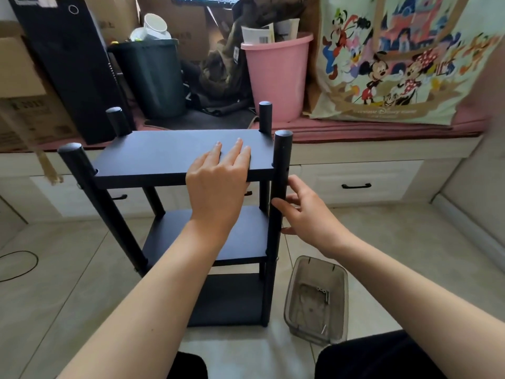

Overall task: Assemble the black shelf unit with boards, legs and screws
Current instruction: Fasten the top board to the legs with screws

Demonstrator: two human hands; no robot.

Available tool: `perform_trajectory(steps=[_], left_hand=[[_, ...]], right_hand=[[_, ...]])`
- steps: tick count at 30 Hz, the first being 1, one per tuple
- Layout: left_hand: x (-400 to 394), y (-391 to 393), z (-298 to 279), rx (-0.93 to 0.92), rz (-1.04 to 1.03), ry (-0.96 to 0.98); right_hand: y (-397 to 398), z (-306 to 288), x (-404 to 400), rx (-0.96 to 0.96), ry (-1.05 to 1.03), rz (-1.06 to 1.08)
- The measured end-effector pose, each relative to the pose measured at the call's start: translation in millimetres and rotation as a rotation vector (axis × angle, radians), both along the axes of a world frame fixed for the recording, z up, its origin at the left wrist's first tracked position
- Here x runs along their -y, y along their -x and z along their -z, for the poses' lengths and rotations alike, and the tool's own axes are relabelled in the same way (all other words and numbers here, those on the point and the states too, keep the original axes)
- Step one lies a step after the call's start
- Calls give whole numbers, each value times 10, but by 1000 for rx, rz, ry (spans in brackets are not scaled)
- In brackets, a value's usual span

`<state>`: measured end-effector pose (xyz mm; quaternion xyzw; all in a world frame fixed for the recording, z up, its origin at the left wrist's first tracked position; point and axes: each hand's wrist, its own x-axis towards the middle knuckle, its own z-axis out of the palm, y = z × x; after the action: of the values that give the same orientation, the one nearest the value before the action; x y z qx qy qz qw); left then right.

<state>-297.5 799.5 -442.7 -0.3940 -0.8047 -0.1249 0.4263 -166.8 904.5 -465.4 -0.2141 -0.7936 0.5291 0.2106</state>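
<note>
The black shelf unit (169, 157) stands upright on the tiled floor with three boards between round black legs. My left hand (218, 181) lies flat on the top board near its front right edge, fingers straight. My right hand (306, 212) is beside the front right leg (281, 165), fingers relaxed and touching the leg below the top board. A clear plastic tray (317, 299) on the floor at the right holds a few small screws (323, 292).
A low bench runs behind the shelf with a black bin (153, 77), a pink bucket (276, 77), a cartoon tote bag (396, 64) and cardboard boxes (24, 86). Drawers with black handles (355, 186) sit under the bench. A cable (19, 266) lies at the left.
</note>
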Motion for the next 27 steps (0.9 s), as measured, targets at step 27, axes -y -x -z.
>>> perform_trajectory(steps=[27], left_hand=[[168, -136, 116, 194, 332, -3]], right_hand=[[-23, 138, -101, -6, 183, -98]])
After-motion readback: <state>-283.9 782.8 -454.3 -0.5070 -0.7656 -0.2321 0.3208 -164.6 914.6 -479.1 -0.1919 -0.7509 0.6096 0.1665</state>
